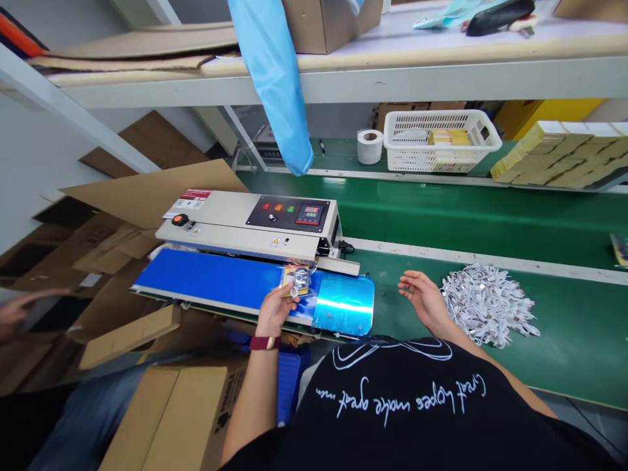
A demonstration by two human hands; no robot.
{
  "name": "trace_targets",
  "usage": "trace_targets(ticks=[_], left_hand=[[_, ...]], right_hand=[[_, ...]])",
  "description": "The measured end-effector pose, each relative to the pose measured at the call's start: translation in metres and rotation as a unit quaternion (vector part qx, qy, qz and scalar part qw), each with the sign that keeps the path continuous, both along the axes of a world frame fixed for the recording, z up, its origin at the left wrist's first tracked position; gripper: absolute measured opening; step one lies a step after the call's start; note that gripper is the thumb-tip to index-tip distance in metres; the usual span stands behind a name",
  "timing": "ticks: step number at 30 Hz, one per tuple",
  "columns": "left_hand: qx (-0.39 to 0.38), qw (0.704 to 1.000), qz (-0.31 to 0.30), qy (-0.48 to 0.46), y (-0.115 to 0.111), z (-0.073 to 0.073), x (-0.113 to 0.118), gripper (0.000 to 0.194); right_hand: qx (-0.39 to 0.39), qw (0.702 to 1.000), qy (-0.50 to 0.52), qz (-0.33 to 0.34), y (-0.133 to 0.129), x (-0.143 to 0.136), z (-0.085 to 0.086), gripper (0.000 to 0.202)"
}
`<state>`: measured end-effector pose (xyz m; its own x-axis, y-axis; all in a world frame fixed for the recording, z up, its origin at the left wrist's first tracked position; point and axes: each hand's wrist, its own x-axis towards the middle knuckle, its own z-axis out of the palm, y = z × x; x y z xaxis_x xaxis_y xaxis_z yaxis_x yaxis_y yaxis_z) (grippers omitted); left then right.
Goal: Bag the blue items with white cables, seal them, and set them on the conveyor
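My left hand [275, 309] pinches the near edge of a small clear plastic packet [300, 277] with a yellow card and a grey-white item in it. Beneath the packet runs the blue belt [216, 278] of a band sealing machine [230, 222], whose panel shows lit digits. Over the belt's right end lies a shiny light-blue sheet [346, 304]. My right hand [422, 297] hovers above the green table, fingers stretched out and holding nothing. Just right of it is a heap of short white cables [490, 304].
Behind the machine stand a label roll [369, 146], a white basket [439, 140] and stacked yellow-white boxes [564, 154]. A blue sleeve [275, 85] hangs from the shelf. Cardboard boxes [167, 418] crowd the left, where another person's blurred hand [19, 311] reaches in.
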<state>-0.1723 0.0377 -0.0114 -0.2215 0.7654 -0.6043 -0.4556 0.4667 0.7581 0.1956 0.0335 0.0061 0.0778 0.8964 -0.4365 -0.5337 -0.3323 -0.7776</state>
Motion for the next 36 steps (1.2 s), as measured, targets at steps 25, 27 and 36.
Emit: trace_targets(ticks=[25, 27, 36], left_hand=[[0.092, 0.882, 0.397, 0.239, -0.020, 0.025, -0.103, 0.019], [0.104, 0.875, 0.405, 0.242, -0.024, 0.025, -0.097, 0.017], [0.163, 0.853, 0.464, 0.175, -0.032, 0.031, -0.076, 0.013]], right_hand=[[-0.008, 0.999, -0.026, -0.034, -0.022, 0.018, -0.015, 0.024], [-0.010, 0.999, -0.025, -0.034, -0.023, 0.018, -0.016, 0.023], [-0.022, 1.000, -0.021, 0.000, -0.020, 0.012, -0.026, 0.021]])
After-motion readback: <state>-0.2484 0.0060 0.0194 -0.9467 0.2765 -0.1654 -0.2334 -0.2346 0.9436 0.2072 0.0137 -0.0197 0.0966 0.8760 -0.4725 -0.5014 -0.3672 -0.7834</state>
